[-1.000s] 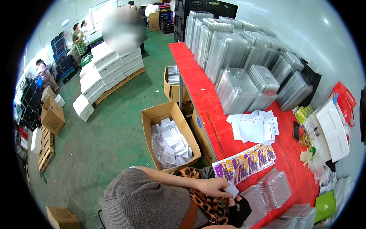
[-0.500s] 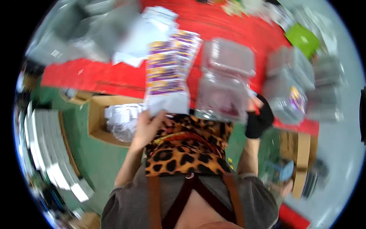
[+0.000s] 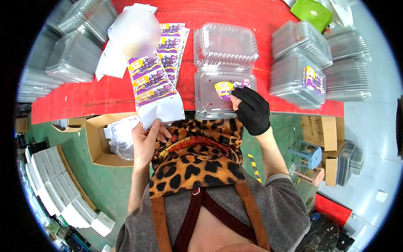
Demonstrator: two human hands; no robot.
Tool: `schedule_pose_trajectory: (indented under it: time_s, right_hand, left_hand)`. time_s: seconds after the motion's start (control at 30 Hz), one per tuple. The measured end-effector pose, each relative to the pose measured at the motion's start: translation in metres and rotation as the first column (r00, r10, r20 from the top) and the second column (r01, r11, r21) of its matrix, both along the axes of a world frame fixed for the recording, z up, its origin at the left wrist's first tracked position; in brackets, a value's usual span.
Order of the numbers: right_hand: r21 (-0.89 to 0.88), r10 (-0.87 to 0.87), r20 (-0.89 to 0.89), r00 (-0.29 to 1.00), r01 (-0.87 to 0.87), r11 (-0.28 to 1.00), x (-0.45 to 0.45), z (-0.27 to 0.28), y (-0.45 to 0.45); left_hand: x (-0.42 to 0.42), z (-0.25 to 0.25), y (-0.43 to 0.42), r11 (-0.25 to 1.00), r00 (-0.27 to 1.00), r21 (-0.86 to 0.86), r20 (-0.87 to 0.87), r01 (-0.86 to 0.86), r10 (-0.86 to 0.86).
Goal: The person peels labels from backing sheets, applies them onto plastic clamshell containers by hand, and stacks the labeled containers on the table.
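Observation:
My left hand (image 3: pixel 147 137) pinches the blank lower end of a strip of grape stickers (image 3: pixel 152 87), printed purple and yellow. A second strip (image 3: pixel 172 40) lies partly beneath it. Right of the strips sits an open clear plastic clamshell box (image 3: pixel 205 98), its ribbed half (image 3: pixel 226 44) farther from me. My right hand (image 3: pixel 252 110), in a black fingerless glove, has its fingers closed at the right part of a single grape sticker (image 3: pixel 223 89) on the nearer flat half. Whether that sticker is fully stuck down I cannot tell.
Stacked clear boxes (image 3: pixel 73 56) stand at the left of the red table (image 3: pixel 84 98). More stacks (image 3: pixel 294 77), one bearing a sticker, are at the right, near a green bag (image 3: pixel 311 14). White paper (image 3: pixel 110 63) lies behind the strips. Below the edge is a cardboard box (image 3: pixel 96 145).
My right hand has moved from beside the clamshell onto its nearer half, where a sticker now shows. The left hand's strip has swung leftward at its far end. The view has shifted.

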State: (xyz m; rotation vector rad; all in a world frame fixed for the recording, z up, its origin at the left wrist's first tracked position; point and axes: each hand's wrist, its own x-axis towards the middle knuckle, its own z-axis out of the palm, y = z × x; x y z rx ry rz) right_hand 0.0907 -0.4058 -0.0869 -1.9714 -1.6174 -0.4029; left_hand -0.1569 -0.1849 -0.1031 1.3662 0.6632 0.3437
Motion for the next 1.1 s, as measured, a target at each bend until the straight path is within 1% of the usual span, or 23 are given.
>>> schedule_pose_trajectory:
  time_s: [0.13, 0.23, 0.27, 0.33, 0.37, 0.43, 0.53, 0.57, 0.67, 0.7, 0.73, 0.77, 0.8, 0.87, 0.9, 1.0, 1.03, 1.1]
  right_hand:
    - [-0.068, 0.018, -0.017, 1.000, -0.019, 0.998, -0.001, -0.009, -0.001]
    - [-0.151, 0.011, -0.056, 0.998, -0.020, 0.988, -0.002, -0.012, 0.001]
    - [-0.178, -0.001, -0.098, 0.995, -0.017, 0.984, -0.003, -0.009, 0.001]
    - [-0.228, -0.030, -0.178, 0.984, -0.012, 0.974, -0.006, 0.000, 0.001]
    - [-0.225, -0.037, -0.173, 0.984, -0.003, 0.974, -0.009, 0.001, 0.002]
    - [-0.223, -0.052, -0.164, 0.985, 0.014, 0.975, -0.018, 0.002, 0.004]
    - [-0.230, 0.003, -0.178, 0.984, -0.044, 0.972, -0.025, 0.001, 0.012]
    - [-0.201, -0.008, -0.219, 0.976, -0.037, 0.979, -0.023, -0.006, 0.010]
    - [-0.182, -0.261, -0.287, 0.921, 0.215, 0.959, -0.013, -0.014, -0.008]
    - [-0.224, -0.414, -0.313, 0.855, 0.357, 0.907, -0.010, -0.019, -0.015]
    - [-0.187, -0.474, -0.216, 0.854, 0.440, 0.878, -0.007, -0.018, -0.023]
    - [-0.191, -0.531, -0.263, 0.806, 0.496, 0.847, -0.005, -0.019, -0.031]
    - [-0.200, -0.583, -0.308, 0.752, 0.548, 0.812, -0.007, -0.016, -0.035]
    - [-0.092, -0.536, -0.314, 0.783, 0.537, 0.839, -0.015, -0.007, -0.039]
    - [-0.041, -0.513, -0.318, 0.798, 0.529, 0.848, -0.019, -0.002, -0.039]
    - [-0.063, -0.568, -0.304, 0.765, 0.578, 0.813, -0.018, -0.003, -0.042]
    - [-0.063, -0.590, -0.297, 0.751, 0.601, 0.797, -0.016, -0.006, -0.044]
    - [-0.093, -0.576, -0.392, 0.717, 0.592, 0.801, -0.016, -0.004, -0.047]
  left_hand:
    - [0.001, 0.004, -0.003, 0.999, 1.000, -0.030, -0.013, 0.011, -0.011]
    - [0.003, 0.011, -0.005, 0.998, 0.999, -0.053, -0.026, 0.028, -0.030]
    - [0.004, 0.013, -0.006, 0.998, 0.999, -0.056, -0.028, 0.032, -0.033]
    - [0.005, 0.016, -0.007, 0.989, 1.000, -0.148, -0.014, 0.018, -0.020]
    - [0.007, 0.017, -0.007, 0.981, 1.000, -0.193, -0.003, 0.012, -0.013]
    - [0.008, 0.012, -0.006, 0.976, 0.999, -0.214, 0.018, 0.042, -0.039]
    - [0.013, 0.012, -0.010, 0.970, 0.999, -0.239, 0.034, 0.048, -0.041]
    - [0.015, 0.014, -0.012, 0.969, 0.999, -0.245, 0.036, 0.042, -0.034]
    - [0.014, 0.008, -0.012, 0.968, 0.996, -0.237, 0.050, 0.080, -0.070]
    - [0.014, 0.009, -0.014, 0.968, 0.997, -0.241, 0.059, 0.071, -0.059]
    - [0.016, 0.012, -0.016, 0.968, 0.997, -0.244, 0.068, 0.062, -0.047]
    - [0.017, 0.014, -0.017, 0.967, 0.996, -0.248, 0.078, 0.054, -0.036]
    - [0.018, 0.016, -0.018, 0.972, 0.994, -0.219, 0.096, 0.080, -0.060]
    - [0.018, 0.019, -0.020, 0.978, 0.986, -0.163, 0.128, 0.127, -0.106]
    - [0.018, 0.019, -0.021, 0.975, 0.983, -0.167, 0.134, 0.148, -0.127]
    - [0.016, 0.016, -0.023, 0.958, 0.970, -0.232, 0.213, 0.170, -0.120]
    - [0.018, 0.016, -0.024, 0.965, 0.984, -0.224, 0.141, 0.138, -0.108]
    - [0.017, 0.012, -0.024, 0.988, 0.991, -0.067, 0.001, 0.137, -0.137]
